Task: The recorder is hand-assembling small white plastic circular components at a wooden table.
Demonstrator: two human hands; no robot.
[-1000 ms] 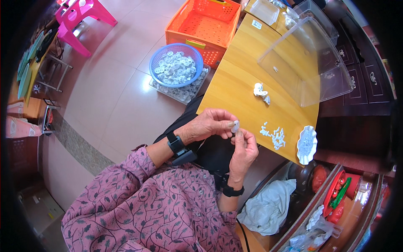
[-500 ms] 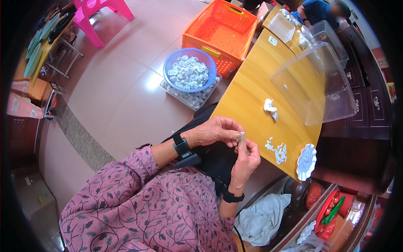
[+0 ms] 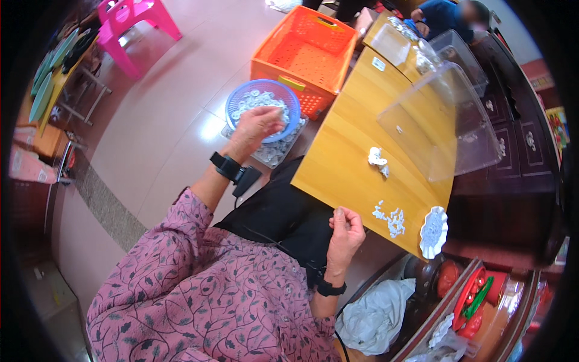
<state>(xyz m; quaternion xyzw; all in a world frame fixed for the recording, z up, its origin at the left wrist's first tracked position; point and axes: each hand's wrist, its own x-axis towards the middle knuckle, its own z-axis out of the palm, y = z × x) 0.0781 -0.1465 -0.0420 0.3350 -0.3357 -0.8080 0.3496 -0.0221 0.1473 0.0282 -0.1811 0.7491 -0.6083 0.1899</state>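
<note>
My left hand [image 3: 258, 128] is over the round blue mesh basket [image 3: 230, 107], its fingers drawn together. Whatever they pinch, if anything, is too small to make out. Inside the basket lie many small white plastic parts [image 3: 256, 99]. By the near edge of the wooden table [image 3: 338, 139] is my right hand [image 3: 347, 234], thumb against curled fingers; what sits between them cannot be seen. Closest to it on the tabletop is a scatter of tiny white pieces [image 3: 395, 223]. A scalloped white dish [image 3: 433, 232] holding small pale bits stands at the table's corner.
The basket rests on a clear tray [image 3: 274, 155] of similar parts. Behind it stands an orange crate [image 3: 304, 51]. A crumpled white item [image 3: 378, 160] and a clear plastic bin [image 3: 446, 127] are on the table. A person in blue [image 3: 443, 18] sits at its far end.
My hands have parted. The left has moved forward and left from the pinch in front of me to above the basket; the right has shifted slightly down and stays near the table edge.
</note>
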